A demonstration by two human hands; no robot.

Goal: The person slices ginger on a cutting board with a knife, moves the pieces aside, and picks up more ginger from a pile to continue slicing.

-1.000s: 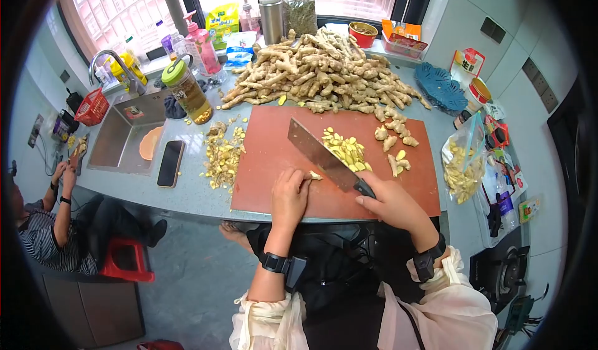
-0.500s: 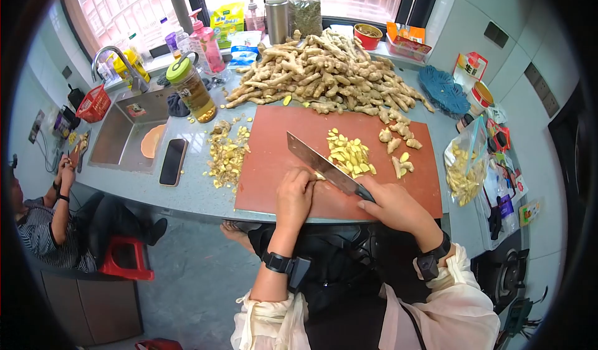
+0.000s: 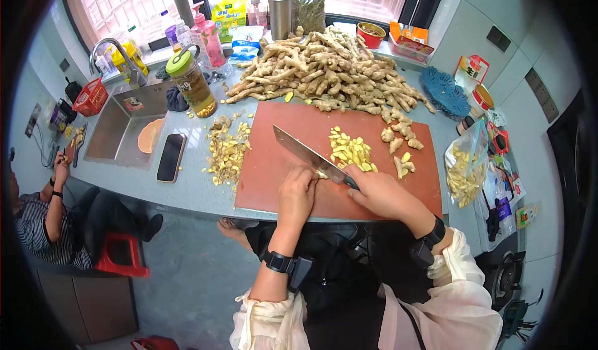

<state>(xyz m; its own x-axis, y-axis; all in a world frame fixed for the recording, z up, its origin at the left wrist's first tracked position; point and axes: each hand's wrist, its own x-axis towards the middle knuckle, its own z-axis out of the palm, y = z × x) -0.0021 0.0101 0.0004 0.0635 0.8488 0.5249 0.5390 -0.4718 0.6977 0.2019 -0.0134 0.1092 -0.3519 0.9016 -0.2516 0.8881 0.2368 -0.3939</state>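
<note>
My right hand is wrapped round the dark handle of a cleaver, its wide blade slanting up to the left over the reddish-brown cutting board. My left hand has its fingers curled on a small piece of ginger against the board, close beside the blade; most of that piece is hidden. Beyond the blade lies a heap of yellow ginger slices. Several unpeeled ginger knobs rest at the board's right side.
A large pile of ginger roots stands behind the board. Left of it are ginger scraps, a phone, a green-lidded jar and a sink. A bag of ginger lies right. Another person sits far left.
The cleaver and my right hand have shifted left and slightly up, bringing the blade nearer my left fingers. My left hand stays nearly in place on the ginger.
</note>
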